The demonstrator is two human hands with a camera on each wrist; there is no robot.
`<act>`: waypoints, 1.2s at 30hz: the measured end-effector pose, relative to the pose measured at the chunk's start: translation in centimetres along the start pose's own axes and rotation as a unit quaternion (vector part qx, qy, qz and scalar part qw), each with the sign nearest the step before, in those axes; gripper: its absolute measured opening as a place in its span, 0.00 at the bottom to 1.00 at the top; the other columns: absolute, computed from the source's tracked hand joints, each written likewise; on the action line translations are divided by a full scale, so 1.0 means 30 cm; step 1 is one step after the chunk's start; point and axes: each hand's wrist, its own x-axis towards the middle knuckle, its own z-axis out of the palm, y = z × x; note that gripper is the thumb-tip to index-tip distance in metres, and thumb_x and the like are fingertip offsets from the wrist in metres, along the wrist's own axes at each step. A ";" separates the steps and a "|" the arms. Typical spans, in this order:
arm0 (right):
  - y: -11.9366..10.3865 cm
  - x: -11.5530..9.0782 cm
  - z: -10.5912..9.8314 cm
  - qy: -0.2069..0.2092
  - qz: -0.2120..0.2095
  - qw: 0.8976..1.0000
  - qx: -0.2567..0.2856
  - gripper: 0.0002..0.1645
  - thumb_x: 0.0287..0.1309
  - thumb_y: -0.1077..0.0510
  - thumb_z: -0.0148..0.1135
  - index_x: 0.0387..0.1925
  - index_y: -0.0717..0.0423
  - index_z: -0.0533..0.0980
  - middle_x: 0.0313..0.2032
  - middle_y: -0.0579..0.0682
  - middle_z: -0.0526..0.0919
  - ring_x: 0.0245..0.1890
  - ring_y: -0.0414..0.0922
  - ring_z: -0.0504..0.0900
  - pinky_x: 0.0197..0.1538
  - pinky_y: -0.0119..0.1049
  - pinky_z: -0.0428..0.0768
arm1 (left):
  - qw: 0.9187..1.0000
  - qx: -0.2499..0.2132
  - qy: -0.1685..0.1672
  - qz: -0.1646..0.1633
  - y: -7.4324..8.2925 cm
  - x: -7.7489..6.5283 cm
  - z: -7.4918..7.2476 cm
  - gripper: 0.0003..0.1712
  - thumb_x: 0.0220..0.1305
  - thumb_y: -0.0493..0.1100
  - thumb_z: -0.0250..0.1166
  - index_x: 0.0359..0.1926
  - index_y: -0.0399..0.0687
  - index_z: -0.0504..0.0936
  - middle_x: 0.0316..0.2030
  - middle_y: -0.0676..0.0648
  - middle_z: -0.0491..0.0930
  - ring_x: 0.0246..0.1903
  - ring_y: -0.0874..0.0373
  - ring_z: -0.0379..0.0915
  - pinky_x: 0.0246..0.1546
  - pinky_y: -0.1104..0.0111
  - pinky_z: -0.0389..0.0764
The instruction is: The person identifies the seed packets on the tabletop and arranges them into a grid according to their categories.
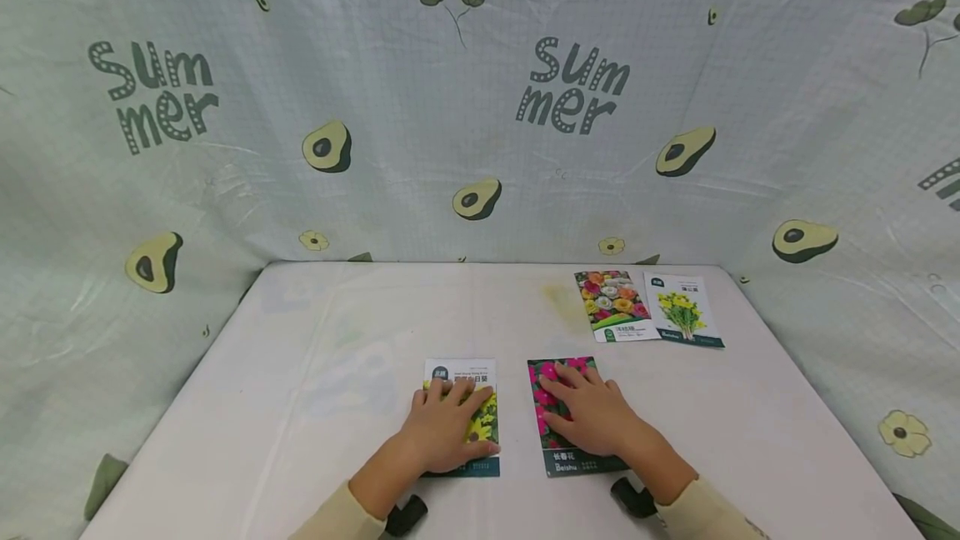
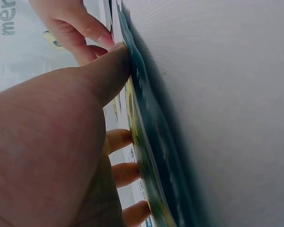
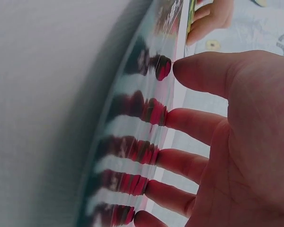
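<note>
While the left hand [image 1: 442,433] rests with spread fingers on the yellow-flower packet [image 1: 486,423] at the near middle of the desk [image 1: 352,390], the right hand [image 1: 597,417], also spread, touches the pink-flower packet [image 1: 581,462] just to the right. Toward the desk's far right corner, a mixed-flower packet [image 1: 613,305] lies beside a yellow-bouquet packet [image 1: 684,311], and beyond the far edge hangs an avocado-printed sheet [image 1: 405,82].
</note>
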 end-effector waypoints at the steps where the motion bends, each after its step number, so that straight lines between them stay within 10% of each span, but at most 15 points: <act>1: -0.001 -0.001 0.000 0.000 0.001 1.000 -0.001 0.36 0.65 0.35 0.63 0.72 0.34 0.70 0.76 0.50 0.66 0.75 0.65 0.61 0.68 0.70 0.64 | 1.000 0.001 0.000 0.000 0.000 0.000 0.001 0.45 0.61 0.73 0.64 0.75 0.61 0.68 0.72 0.45 0.68 0.66 0.37 0.61 0.56 0.42 0.66; 36: -0.026 0.002 0.001 0.012 -0.015 0.999 -0.030 0.36 0.67 0.35 0.62 0.73 0.37 0.70 0.74 0.52 0.68 0.73 0.62 0.64 0.67 0.69 0.66 | 1.000 0.011 0.003 -0.010 -0.006 0.018 0.033 0.46 0.61 0.75 0.63 0.76 0.64 0.67 0.73 0.46 0.66 0.66 0.37 0.61 0.58 0.43 0.66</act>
